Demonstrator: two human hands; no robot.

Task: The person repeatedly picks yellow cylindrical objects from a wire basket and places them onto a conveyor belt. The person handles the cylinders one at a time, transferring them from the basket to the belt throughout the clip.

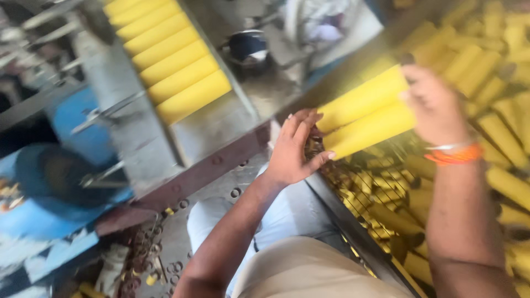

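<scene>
Right hand point(436, 105) grips far ends of two yellow tubes point(367, 113); left hand point(295, 149), fingers spread, steadies near ends above mesh crate point(381, 193). Six tubes already in row on chute point(221, 118). Big pile point(497, 66) remains.

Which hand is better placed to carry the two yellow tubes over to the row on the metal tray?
Probably the right hand: it grips the two yellow tubes at their far ends, while the left hand only steadies their near ends.
</scene>
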